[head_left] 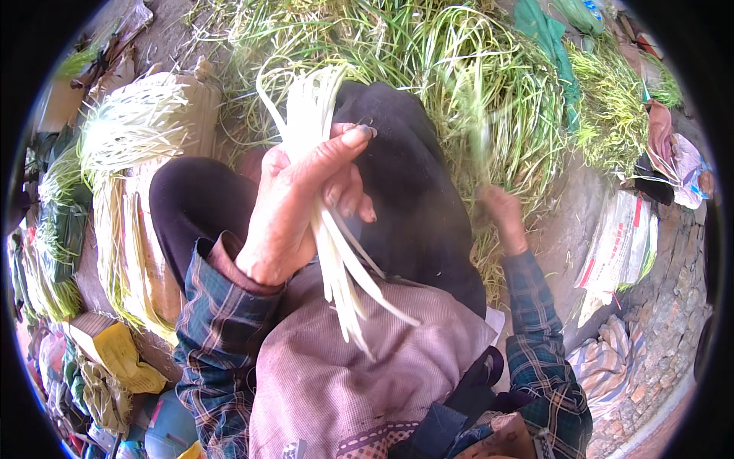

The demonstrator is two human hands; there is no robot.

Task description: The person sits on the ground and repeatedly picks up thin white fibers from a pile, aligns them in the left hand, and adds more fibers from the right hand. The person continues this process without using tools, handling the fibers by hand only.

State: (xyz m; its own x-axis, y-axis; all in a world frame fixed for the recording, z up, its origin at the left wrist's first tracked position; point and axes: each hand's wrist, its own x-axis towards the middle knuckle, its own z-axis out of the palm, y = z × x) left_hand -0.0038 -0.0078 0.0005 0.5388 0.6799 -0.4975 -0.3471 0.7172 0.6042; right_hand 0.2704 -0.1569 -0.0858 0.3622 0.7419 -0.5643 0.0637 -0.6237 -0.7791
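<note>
My left hand is closed around a bunch of pale leafy stalks, possibly garlic chives, above my lap. The white ends hang over a pinkish cloth, while the rest of the bunch rises past my thumb. Out to the right, my right hand is blurred beside the large heap of green and yellowish stalks; some blurred greenery shows just above it, and whether the fingers hold it cannot be told. Dark trousers cover my bent knees.
At left, pale stalks are piled on a sack-like bundle. Green bundles and a yellow bag lie farther left. A green cloth or net crosses the heap. A printed white bag and striped sheeting are at right.
</note>
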